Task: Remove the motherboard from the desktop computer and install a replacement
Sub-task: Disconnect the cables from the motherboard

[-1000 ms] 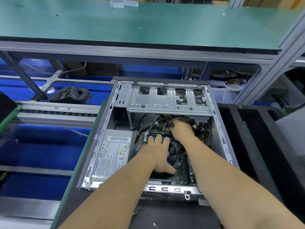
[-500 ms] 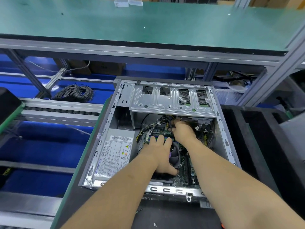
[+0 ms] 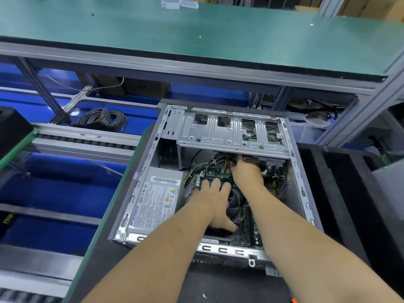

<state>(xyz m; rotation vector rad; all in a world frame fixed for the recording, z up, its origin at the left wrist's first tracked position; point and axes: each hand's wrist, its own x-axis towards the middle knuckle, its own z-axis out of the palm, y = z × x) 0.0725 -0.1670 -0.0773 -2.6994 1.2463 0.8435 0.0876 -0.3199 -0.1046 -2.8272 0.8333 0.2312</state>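
Observation:
An open grey desktop case lies on its side on the bench. Inside it sits the green motherboard with a black CPU fan. My left hand lies flat on the board and fan, fingers spread, thumb low near the front edge. My right hand reaches deep under the drive cage, its fingers curled among the black cables at the board's far edge. What those fingers grip is hidden.
A silver power supply fills the case's left side. A coil of grey wire lies on the blue tray behind left. A green shelf overhangs the case. Black foam borders the right.
The camera view has shifted slightly, so the case sits a bit more to the right. My right hand has pushed a little farther under the drive cage. My left hand stays put.

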